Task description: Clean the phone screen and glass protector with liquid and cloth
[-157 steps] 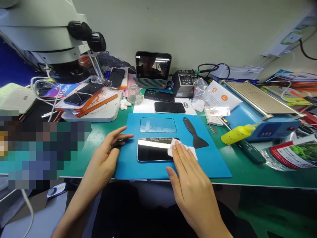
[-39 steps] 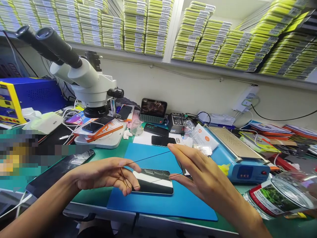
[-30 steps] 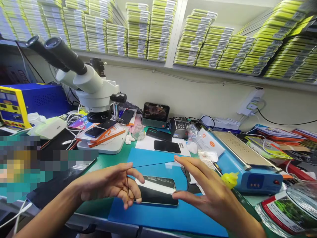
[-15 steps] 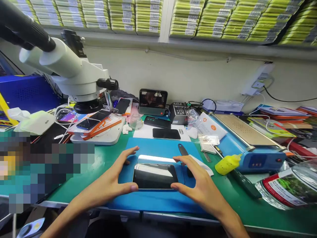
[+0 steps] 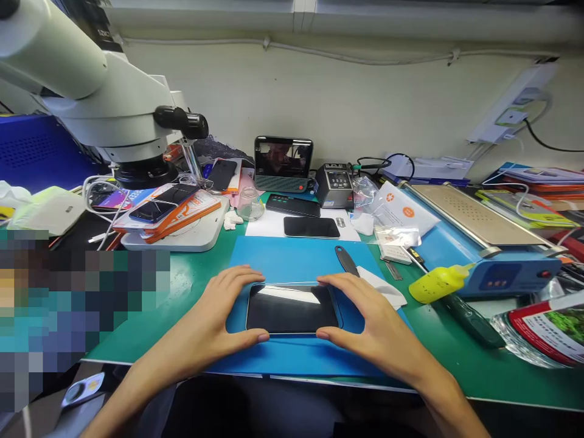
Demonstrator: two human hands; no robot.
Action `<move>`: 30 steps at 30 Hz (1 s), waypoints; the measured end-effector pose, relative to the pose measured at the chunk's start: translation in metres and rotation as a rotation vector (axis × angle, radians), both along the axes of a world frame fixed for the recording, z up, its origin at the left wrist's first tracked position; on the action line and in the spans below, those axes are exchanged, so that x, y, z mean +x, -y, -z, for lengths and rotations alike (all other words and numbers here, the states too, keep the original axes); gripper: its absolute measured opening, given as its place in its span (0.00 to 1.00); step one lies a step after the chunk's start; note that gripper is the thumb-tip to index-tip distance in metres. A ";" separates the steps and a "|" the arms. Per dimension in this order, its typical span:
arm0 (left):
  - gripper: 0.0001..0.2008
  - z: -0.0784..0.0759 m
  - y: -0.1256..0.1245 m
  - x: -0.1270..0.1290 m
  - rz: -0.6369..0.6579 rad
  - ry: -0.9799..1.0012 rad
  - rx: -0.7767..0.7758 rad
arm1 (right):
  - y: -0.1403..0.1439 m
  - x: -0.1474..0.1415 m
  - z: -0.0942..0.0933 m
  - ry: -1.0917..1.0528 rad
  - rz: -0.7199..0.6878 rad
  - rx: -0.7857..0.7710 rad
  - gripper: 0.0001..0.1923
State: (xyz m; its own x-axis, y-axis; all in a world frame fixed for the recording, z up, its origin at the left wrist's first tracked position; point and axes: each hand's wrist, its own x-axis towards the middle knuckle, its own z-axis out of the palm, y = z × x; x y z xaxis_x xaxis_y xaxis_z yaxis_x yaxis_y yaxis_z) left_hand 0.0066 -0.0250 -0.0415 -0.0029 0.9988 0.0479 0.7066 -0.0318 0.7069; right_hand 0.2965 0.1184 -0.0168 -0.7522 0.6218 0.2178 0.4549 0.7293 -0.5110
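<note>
A dark-screened phone (image 5: pixel 291 311) lies lengthwise across a blue mat (image 5: pixel 296 359), a bright reflection along its upper part. A thin dark line curves round its right end; I cannot tell what it belongs to. My left hand (image 5: pixel 225 307) grips the left part, thumb at the near edge and fingers at the far edge. On the right, my right hand (image 5: pixel 365 307) holds it the same way, thumb near and fingertips far. Just behind that hand are a dark-handled tool (image 5: pixel 347 260) and a white sheet or cloth (image 5: pixel 381 286).
More phones (image 5: pixel 311 227) lie behind the mat. A microscope (image 5: pixel 123 121) looms at left, beside stacked phones and boxes (image 5: pixel 177 213). At right are a yellow squeeze bottle (image 5: pixel 440 284), a blue heating plate machine (image 5: pixel 506 274) and a clear labelled container (image 5: pixel 542 328).
My left fingers have come down and together onto the phone's far edge. More of the phone's right end shows, reaching the curved line. The view has tilted down.
</note>
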 end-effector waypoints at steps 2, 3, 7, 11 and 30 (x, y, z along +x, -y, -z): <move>0.34 -0.002 0.000 0.000 0.000 0.012 -0.011 | -0.001 0.000 0.001 0.016 0.002 -0.007 0.31; 0.34 -0.003 0.000 0.000 -0.001 0.016 -0.019 | -0.001 -0.001 0.001 0.021 0.005 -0.009 0.31; 0.35 -0.003 0.001 -0.001 -0.022 -0.025 -0.025 | -0.002 -0.001 0.002 0.034 0.014 -0.007 0.32; 0.35 -0.001 0.004 -0.004 -0.051 -0.089 -0.021 | -0.003 -0.001 0.003 0.041 0.017 0.008 0.32; 0.32 -0.004 0.010 -0.011 -0.057 -0.138 -0.008 | -0.011 0.001 0.011 0.064 -0.014 0.043 0.34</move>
